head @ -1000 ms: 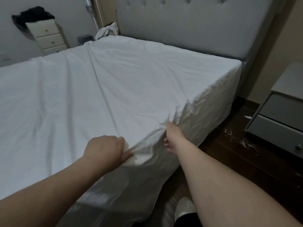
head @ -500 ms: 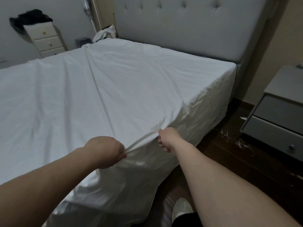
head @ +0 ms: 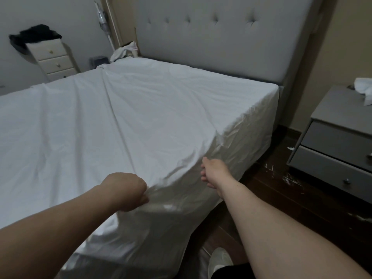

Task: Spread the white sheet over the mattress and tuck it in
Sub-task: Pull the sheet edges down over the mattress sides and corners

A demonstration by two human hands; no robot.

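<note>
- I see the white sheet (head: 161,117) spread across the mattress top, wrinkled, with one long crease running from the far side toward my near edge.
- My left hand (head: 125,191) is curled into a fist at the near edge of the bed — it grips a bunch of sheet, which pulls into folds right beside it.
- My right hand (head: 214,171) sits further along the same edge, thumb on top and fingers curled under, pinching the sheet where it turns down the side.
- The sheet hangs loose down the side of the mattress (head: 247,141) below both hands, not yet tucked.
- A padded grey headboard (head: 221,41) stands at the far end; a grey nightstand (head: 338,141) stands on the dark floor (head: 281,198) to the right.
</note>
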